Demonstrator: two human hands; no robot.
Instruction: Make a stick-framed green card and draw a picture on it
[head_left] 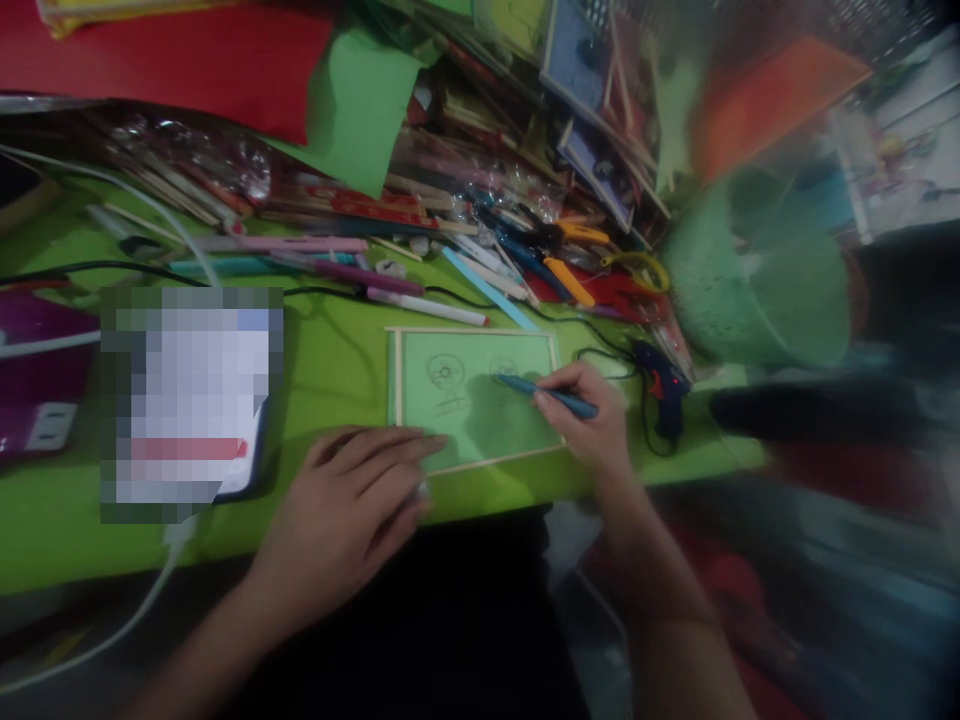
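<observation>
A green sheet with thin wooden strips along its edges lies on the table before me. Two small round-headed pencil-like drawings show on it, side by side. My right hand grips a blue-teal pen, its tip at the right-hand drawing. Flat across the sheet's lower left corner rests my left hand, fingers stretched out. Something small and pale shows by its fingertips, too blurred to name.
A glue gun lies right of the sheet, near a green bucket. Behind are pens, orange-handled pliers and piled sticks. A phone, mostly pixelated, lies left with a white cable.
</observation>
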